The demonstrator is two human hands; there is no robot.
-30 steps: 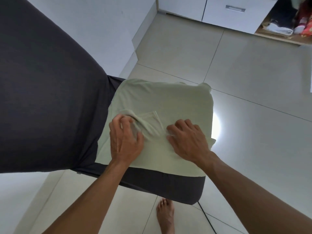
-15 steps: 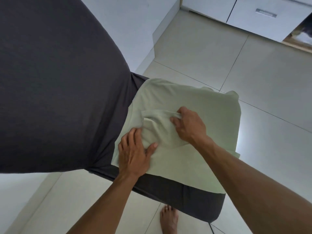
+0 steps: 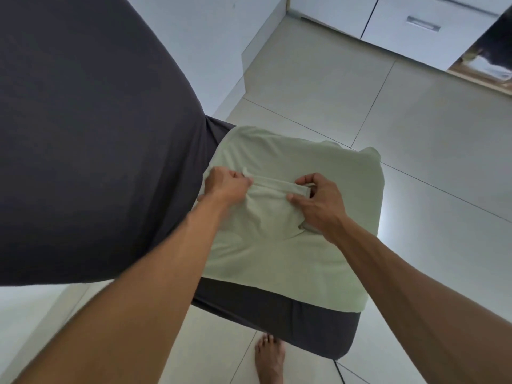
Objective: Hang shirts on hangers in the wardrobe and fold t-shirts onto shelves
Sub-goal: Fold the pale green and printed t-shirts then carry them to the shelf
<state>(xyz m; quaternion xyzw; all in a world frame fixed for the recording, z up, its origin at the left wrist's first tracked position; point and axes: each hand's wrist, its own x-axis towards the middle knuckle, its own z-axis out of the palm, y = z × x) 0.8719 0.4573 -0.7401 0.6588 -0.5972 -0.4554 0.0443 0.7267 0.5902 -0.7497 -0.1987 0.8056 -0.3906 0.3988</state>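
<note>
A pale green t-shirt (image 3: 299, 162) lies spread over the corner of a bed with a dark grey cover (image 3: 277, 314). A folded-in sleeve sits on top of it, its hem stretched between my hands. My left hand (image 3: 227, 185) pinches the left end of that hem, close to the dark bulk at the left. My right hand (image 3: 318, 200) pinches the right end of the same hem, thumb and fingers curled round the cloth.
A large dark grey cloth mass (image 3: 83, 134) fills the left. White drawer fronts (image 3: 415, 26) stand at the back, with an open wardrobe shelf (image 3: 482, 76) holding clothes at far right. Pale floor tiles (image 3: 415, 120) lie beyond the bed. My bare foot (image 3: 270, 358) stands below the bed corner.
My left hand moved up from lying flat on the shirt to pinching the sleeve hem. My right hand shifted right along the hem, pulling the sleeve flatter.
</note>
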